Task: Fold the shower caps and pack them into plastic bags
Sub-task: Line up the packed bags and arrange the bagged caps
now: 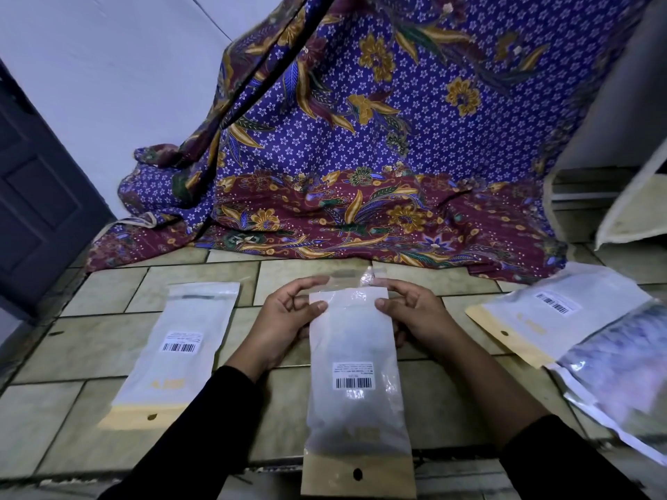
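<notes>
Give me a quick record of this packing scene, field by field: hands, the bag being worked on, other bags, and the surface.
left hand: grips centre bag's left edge near top
right hand: grips its right edge
centre bag: frosted, barcode label, flap at far end
left bag: flat on floor, untouched
right bags: overlapping pile
surface: tiled floor
backdrop: patterned cloth

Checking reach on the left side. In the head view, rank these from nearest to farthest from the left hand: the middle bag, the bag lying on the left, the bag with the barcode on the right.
From the left hand:
1. Middle bag, held in its fingers, centre.
2. Left bag, flat on the tiles, to its left.
3. Right bag, flat, beyond the right hand.
</notes>
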